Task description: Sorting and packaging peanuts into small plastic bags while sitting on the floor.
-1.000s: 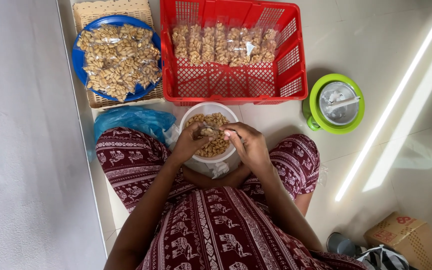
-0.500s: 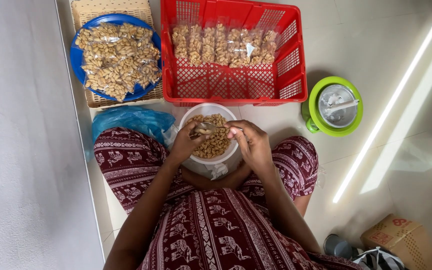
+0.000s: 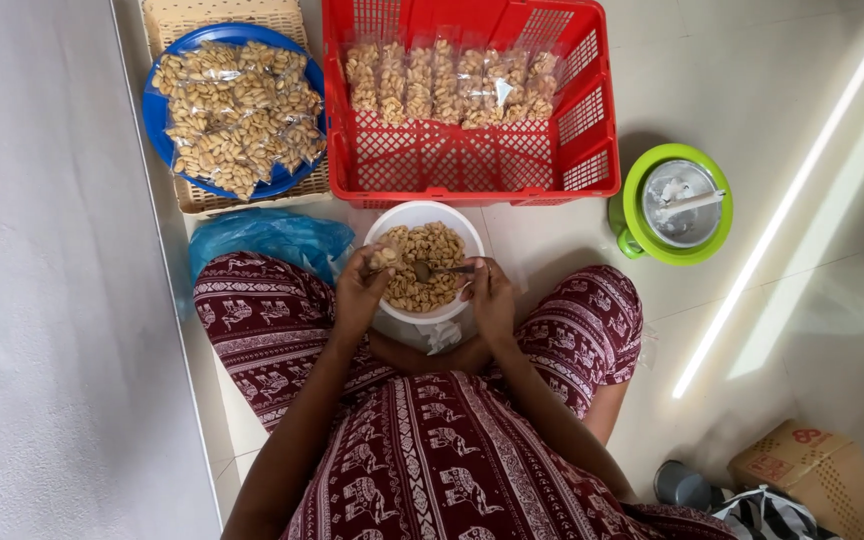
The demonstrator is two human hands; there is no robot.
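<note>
Left hand: the left hand (image 3: 360, 290) was curled at the near-left rim of the round white plastic bowl of pale shelled nuts (image 3: 422, 266), fingers pinched narrow around a small clear packet part-filled with nuts (image 3: 384, 258).
Bowl: the bowl sat on the floor between the person's knees, just in front of the red-and-white patterned trousers (image 3: 272, 320), the nuts heaped loosely and tan to cream in colour.
Spoon: a small metal spoon (image 3: 438, 269) lay over the nuts, its bowl pointing toward the packet.
Right hand: the right hand (image 3: 492, 298) gripped the spoon's handle at the bowl's right rim, fingers closed on it.
Step in hand: by my judgement, scooping nuts into the packet; the next move would call for a steady tip of the spoon into the packet's narrow mouth while the left fingers kept it open.
Far left: a round blue plastic plate piled with filled clear packets (image 3: 232, 110) rested on a woven tan tray (image 3: 192, 195), with a crumpled blue plastic bag (image 3: 262, 240) near the left knee.
Centre back: a red plastic lattice basket (image 3: 472, 160) held a row of filled packets.
Right: a green-rimmed round container with a clear lid (image 3: 677, 205) stood well apart.
</note>
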